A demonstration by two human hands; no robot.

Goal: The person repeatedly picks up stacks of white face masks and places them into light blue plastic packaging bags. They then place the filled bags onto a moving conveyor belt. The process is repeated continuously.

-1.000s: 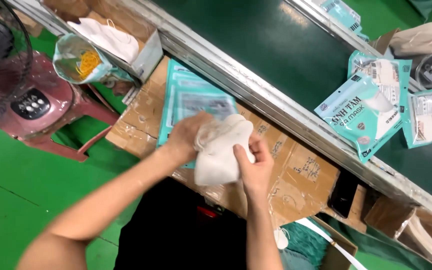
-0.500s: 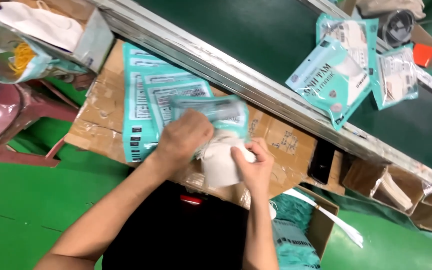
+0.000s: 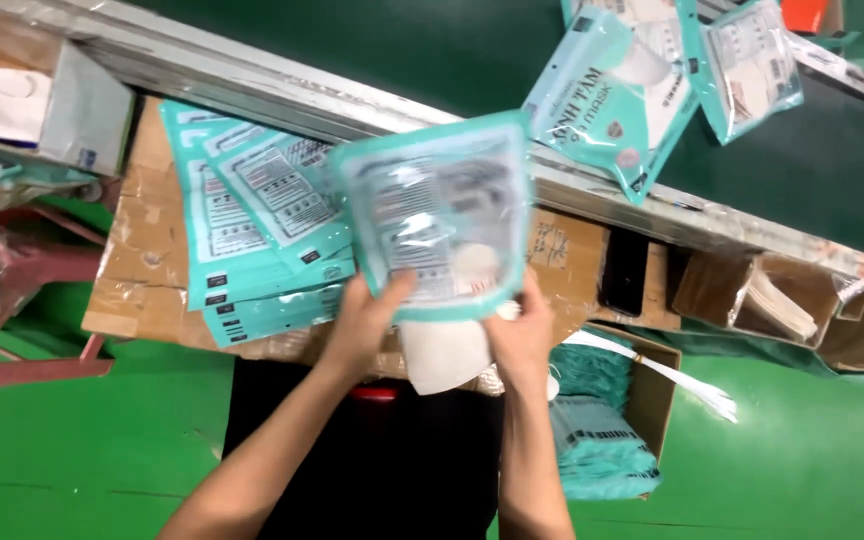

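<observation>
The teal-edged clear plastic pouch [image 3: 437,215] is now lifted up from the stack, held between both hands. The left hand [image 3: 367,320] and right hand [image 3: 522,335] grip its lower edge, where a white folded mask [image 3: 442,355] sticks out. Left of the hands lies a stack of flat teal pouches [image 3: 252,240] on the cardboard-covered counter [image 3: 142,250].

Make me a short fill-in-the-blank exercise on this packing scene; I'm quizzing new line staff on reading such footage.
1. The left hand and right hand hold one teal pouch by its ____ edge.
2. The white mask sticks out ____ the pouch.
3. The stack of empty pouches lies on ____ sheets.
4. The two filled pouches lie on the dark green ____.

Missing words: bottom; below; cardboard; conveyor belt
</observation>
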